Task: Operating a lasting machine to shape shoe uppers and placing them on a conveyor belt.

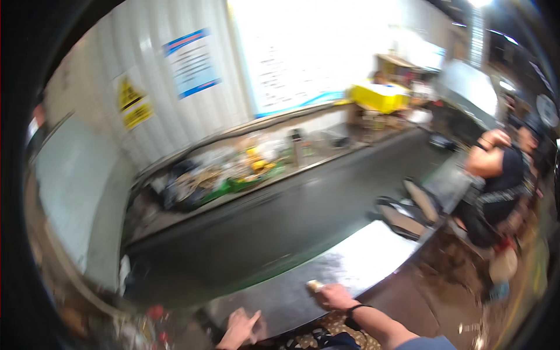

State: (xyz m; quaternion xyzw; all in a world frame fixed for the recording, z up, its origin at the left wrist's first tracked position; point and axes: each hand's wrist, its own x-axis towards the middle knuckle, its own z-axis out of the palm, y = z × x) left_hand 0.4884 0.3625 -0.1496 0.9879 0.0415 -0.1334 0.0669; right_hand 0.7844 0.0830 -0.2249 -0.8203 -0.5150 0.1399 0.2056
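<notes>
My right hand [338, 296] is closed around a small pale yellowish piece [315, 286], too blurred to name, over the metal work surface [280, 306]. Its wrist wears a dark band. To its left, at the near edge of the same surface, my left hand [242, 328] has its fingers apart, smeared by motion, with nothing visible in it. A pair of dark shoes [402, 219] with tan insides lies at the right end of the surface.
A dark conveyor belt [280, 216] runs beyond the metal surface. Behind it, a ledge holds green trays [233, 185] of mixed items. A yellow box [380, 98] stands farther right. Another person [499, 181] in dark clothes sits at the right with arms raised. A pale panel [81, 192] rises at left.
</notes>
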